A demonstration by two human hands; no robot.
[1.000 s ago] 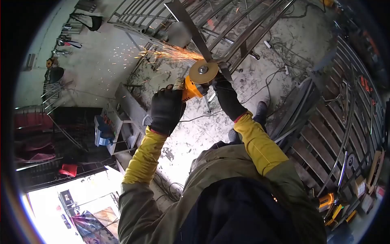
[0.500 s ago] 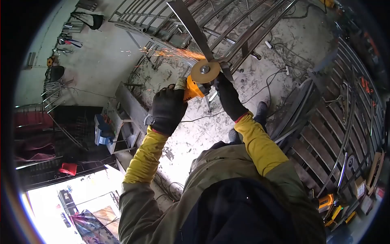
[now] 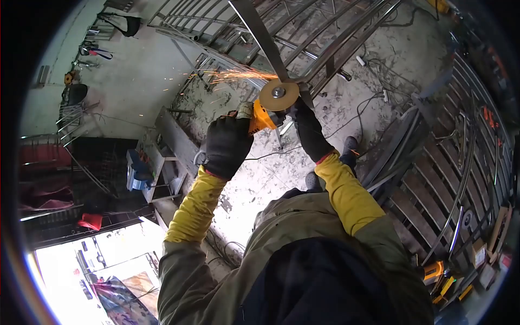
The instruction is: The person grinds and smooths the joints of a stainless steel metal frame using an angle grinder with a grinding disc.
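My left hand (image 3: 229,145), in a black glove, is closed around the rear body of an orange angle grinder (image 3: 262,117). Its flat tan disc (image 3: 269,99) faces up toward me, with a metal nut at the centre. On the grinder's other side my gloved right hand (image 3: 311,132) is closed at the tool's head; the disc partly hides its fingers. A long flat metal bar (image 3: 261,39) slants down from the top and meets the disc's far edge. Orange sparks (image 3: 241,75) stream leftward from there.
Welded metal racks (image 3: 319,40) stand beyond the bar. A power cord (image 3: 357,114) winds over the dusty floor near my shoes. At right lies a slatted metal panel (image 3: 417,200), with another orange power tool (image 3: 433,271) below. A wooden stand (image 3: 162,176) is at left.
Both hands and the grinder appear shifted slightly right and down in view, along with the surroundings. The sparks have changed shape, with some specks scattered farther left.
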